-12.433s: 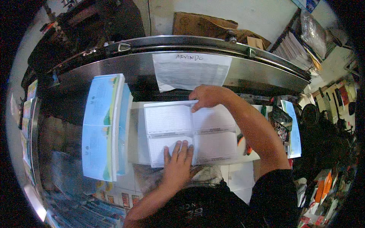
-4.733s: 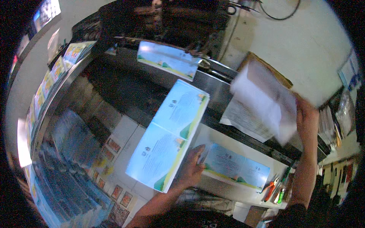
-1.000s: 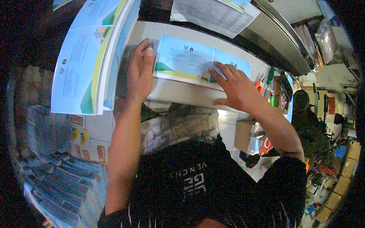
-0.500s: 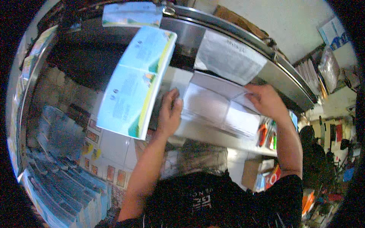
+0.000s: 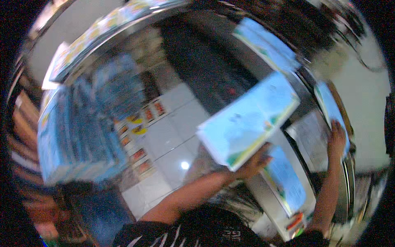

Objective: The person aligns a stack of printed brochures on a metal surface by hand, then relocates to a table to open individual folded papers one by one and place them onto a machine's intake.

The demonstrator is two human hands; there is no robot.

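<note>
Blurred, my left hand (image 5: 257, 161) is at the near edge of a thick stack of light-blue printed covers (image 5: 247, 119) with yellow and green borders. Its fingers are partly hidden and smeared, so its grip is unclear. At the right, my right hand (image 5: 336, 138) has its fingers closed over the lower part of a long blue booklet (image 5: 326, 101) at the metal rail. Between my forearms, another blue booklet (image 5: 286, 181) lies on the pale bench top. Beside it is a greyish-white sheet or bag (image 5: 308, 140).
More blue covers (image 5: 267, 43) lie at the far end of the bench. Large piles of blue booklets (image 5: 82, 131) stand at the left, near a tiled floor (image 5: 168, 131). Orange-handled and green tools (image 5: 294, 222) sit at the bench's near end.
The view has swung left, so the bench now appears farther right. White open pages have given way to a blue cover on the bench. My right hand has moved to a blue booklet at the rail.
</note>
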